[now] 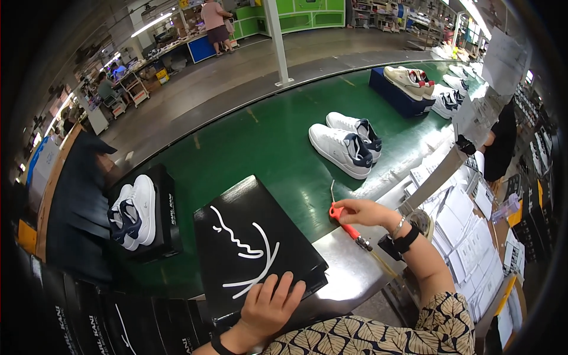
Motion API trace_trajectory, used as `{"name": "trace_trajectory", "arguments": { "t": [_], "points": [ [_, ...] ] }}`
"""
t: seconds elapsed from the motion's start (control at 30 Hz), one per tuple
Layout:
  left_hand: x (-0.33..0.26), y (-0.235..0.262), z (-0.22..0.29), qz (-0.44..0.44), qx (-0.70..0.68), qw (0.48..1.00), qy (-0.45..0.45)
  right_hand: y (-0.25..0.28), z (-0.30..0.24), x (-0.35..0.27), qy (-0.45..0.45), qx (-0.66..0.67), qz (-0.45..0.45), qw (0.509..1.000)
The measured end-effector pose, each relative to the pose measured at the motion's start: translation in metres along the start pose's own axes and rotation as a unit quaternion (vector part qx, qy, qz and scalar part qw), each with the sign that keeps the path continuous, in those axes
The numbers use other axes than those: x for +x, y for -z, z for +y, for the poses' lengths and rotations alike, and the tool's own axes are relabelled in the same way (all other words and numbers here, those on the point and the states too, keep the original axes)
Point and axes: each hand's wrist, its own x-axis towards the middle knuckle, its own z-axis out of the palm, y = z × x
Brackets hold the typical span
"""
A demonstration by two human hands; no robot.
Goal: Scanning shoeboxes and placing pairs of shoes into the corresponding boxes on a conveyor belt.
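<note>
A black shoe box [242, 242] with white line artwork on its lid lies at the near edge of a green conveyor belt [254, 154]. My left hand [273, 303] rests on the lid's near end, its fingers stretched out over the surface. My right hand [362, 212] is closed around a red air blow gun [350, 229] with a thin bent metal nozzle. A hose fitting shows at the gun's lower end, over a shiny metal ledge [337, 260]. Beyond the gun, a pair of white sneakers [337, 149] with navy heels stands on the belt.
At left, white sneakers [141, 207] sit on another black box [168, 236]. Farther right, beige shoes [408, 83] rest on a navy box [393, 97]. Stacked black boxes [136, 325] fill the lower left. Papers [467, 236] cover the right-hand side. A person [216, 23] stands across the aisle.
</note>
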Motion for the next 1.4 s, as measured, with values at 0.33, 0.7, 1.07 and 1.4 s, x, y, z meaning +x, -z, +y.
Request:
{"name": "trace_trajectory", "arguments": {
  "t": [0.33, 0.7, 1.07, 1.4],
  "points": [
    [-0.016, -0.096, -0.063, -0.054, -0.032, 0.998, -0.031, 0.033, 0.034, 0.053, -0.047, -0.045, 0.190, 0.980],
    [-0.020, -0.155, -0.077, -0.102, -0.045, 0.982, 0.150, 0.086, 0.075, 0.099, -0.116, -0.279, 0.317, 0.899],
    [-0.062, -0.194, -0.015, -0.132, -0.181, 0.909, 0.352, 0.101, 0.101, 0.141, -0.272, -0.322, 0.295, 0.858],
    [-0.054, -0.189, -0.011, -0.119, -0.205, 0.915, 0.325, 0.118, 0.073, 0.148, -0.276, -0.339, 0.299, 0.848]
  ]
}}
